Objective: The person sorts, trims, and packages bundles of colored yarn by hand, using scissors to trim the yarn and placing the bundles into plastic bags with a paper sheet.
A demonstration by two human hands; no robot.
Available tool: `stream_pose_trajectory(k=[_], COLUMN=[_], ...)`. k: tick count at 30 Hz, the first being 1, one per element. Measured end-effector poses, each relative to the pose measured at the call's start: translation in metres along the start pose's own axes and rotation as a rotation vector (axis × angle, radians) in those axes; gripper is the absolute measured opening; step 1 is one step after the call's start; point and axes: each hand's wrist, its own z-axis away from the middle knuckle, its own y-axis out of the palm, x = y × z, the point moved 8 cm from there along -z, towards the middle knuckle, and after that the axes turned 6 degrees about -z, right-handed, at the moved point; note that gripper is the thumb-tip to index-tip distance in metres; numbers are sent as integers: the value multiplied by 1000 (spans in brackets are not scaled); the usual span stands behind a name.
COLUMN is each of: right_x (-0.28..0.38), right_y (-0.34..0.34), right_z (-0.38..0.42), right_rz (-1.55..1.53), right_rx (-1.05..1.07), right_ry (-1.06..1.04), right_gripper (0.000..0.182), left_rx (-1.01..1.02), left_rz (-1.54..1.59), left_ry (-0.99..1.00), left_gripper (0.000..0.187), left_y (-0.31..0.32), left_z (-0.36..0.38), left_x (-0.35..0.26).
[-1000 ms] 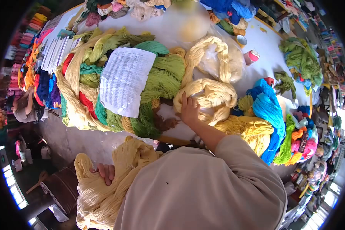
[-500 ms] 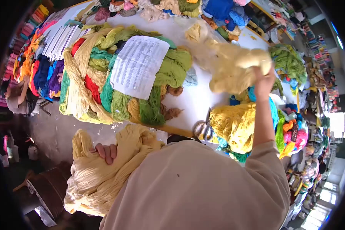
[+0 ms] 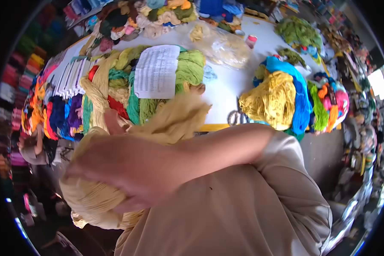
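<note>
A thick bundle of cream yarn (image 3: 91, 202) is held up in front of me at the lower left. My right hand (image 3: 115, 170) reaches across my body and closes over this bundle, blurred by motion. Behind the right forearm shows part of my left hand (image 3: 114, 122), also blurred, at the bundle's upper edge; its grip is mostly hidden. A smeared length of cream yarn (image 3: 179, 119) spreads out beyond the right forearm, towards the table edge. Farther off, a crumpled clear plastic bag (image 3: 228, 49) lies on the white table (image 3: 224, 89).
Green, red and cream skeins (image 3: 190, 68) lie piled on the table under a printed sheet (image 3: 157, 72). Scissors (image 3: 237, 117) rest near its front edge, beside yellow yarn (image 3: 271, 100) and blue yarn (image 3: 301, 102). Another person (image 3: 34, 151) is at the far left.
My right hand has swung from the table's right side across to the cream bundle at left, bringing cream yarn away from the plastic bag. The view has shifted.
</note>
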Motion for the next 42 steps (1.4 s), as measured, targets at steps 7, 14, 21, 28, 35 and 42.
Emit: stream_pose_trajectory(k=[7, 14, 21, 28, 35, 42], right_x=[-58, -240, -227, -192, -85, 10], right_y=[12, -119, -137, -148, -143, -188], right_z=[69, 557, 635, 651, 653, 622], right_rz=[-58, 853, 1153, 693, -617, -397], right_rx=[-48, -489, -446, -418, -769, -405], right_ry=[108, 1434, 1894, 1793, 1569, 1561], right_gripper=[60, 31, 43, 52, 47, 39], left_rx=[300, 229, 257, 272, 207, -118], left_rz=[257, 286, 187, 148, -39, -1088], left_ry=[34, -8, -177, -273, -482, -1146], left_gripper=[50, 37, 36, 39, 43, 47], left_y=[35, 64, 94, 139, 181, 119], left_z=[39, 43, 46, -8, -110, -162], left_x=[6, 12, 45, 100, 178, 393])
